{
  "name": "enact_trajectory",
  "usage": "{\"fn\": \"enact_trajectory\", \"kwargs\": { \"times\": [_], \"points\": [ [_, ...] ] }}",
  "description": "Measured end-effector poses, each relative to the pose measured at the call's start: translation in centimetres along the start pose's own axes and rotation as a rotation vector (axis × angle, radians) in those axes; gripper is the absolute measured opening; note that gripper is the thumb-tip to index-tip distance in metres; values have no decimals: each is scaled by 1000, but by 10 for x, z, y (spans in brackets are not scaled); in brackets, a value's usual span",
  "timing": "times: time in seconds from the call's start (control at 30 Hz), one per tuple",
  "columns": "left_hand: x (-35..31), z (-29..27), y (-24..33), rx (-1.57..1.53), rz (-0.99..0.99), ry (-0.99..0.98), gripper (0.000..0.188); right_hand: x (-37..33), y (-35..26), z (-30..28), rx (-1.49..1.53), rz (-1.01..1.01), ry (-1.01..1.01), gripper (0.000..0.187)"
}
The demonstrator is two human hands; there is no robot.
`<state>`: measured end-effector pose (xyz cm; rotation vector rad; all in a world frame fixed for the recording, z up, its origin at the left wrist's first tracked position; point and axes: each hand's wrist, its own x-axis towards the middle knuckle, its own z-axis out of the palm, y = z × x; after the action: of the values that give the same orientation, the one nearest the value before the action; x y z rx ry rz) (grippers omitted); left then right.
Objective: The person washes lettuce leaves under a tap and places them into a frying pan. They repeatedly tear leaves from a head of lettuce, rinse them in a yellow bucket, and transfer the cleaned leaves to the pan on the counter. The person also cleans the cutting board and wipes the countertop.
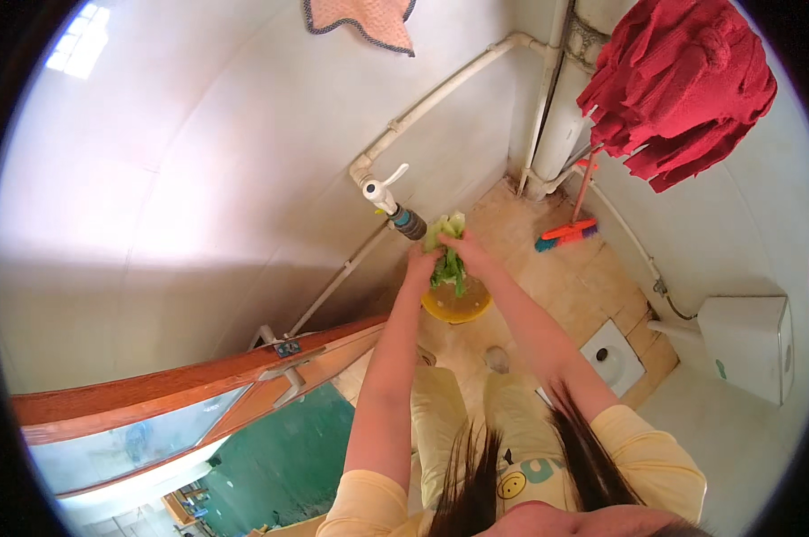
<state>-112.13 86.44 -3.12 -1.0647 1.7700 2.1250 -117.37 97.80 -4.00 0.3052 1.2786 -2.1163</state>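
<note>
Two Hands Hold Leafy Greens over a Yellow Basin

The left hand [423, 263] and the right hand [472, 253] both grip one bunch of leafy greens [452, 265]; the left hand has it from the left side, and the right hand has it from the right, up near the pale stalks; the stalks point up toward the wall, and the darker green leaves hang down toward the person.

The bunch is above a round yellow basin [459, 317]; the basin sits on the tan tile floor [512, 230], in front of the person's feet; inside it there seems to be cloudy water [453, 302] with a few small pale bits; I cannot tell whether the leaf tips touch the water.

Just beside the greens, up and to the left, is a white tap [379, 193] with a dark, ringed spout piece [410, 224] on its end; the spout piece points down toward the bunch.

To the right, a broom [567, 234] with an orange head stands on the floor; nearer the person is a white squat toilet [617, 345] with a dark hole, and a white flush tank [743, 347] is on the wall; what is inside the tank is hidden.
</note>
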Motion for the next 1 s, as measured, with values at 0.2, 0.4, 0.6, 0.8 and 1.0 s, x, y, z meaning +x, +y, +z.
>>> {"fn": "enact_trajectory", "kwargs": {
  "times": [0.2,0.4,0.6,0.8,1.0],
  "points": [
    [-8,4,4,-314,-118,-1,40,7,-9,-12,226,135,-22,30],
    [37,-40,-26,-687,-181,-174,47,14,19,-3,-69,-5,119,28],
    [9,-12,0,-498,14,14,49,39,42,12,197,-5,249,30],
    [32,-46,-15,-488,21,32,52,21,30,-2,576,-4,181,25],
    [47,-32,-38,-546,-63,-326,44,23,36,1,177,8,168,28]
  ]
}}
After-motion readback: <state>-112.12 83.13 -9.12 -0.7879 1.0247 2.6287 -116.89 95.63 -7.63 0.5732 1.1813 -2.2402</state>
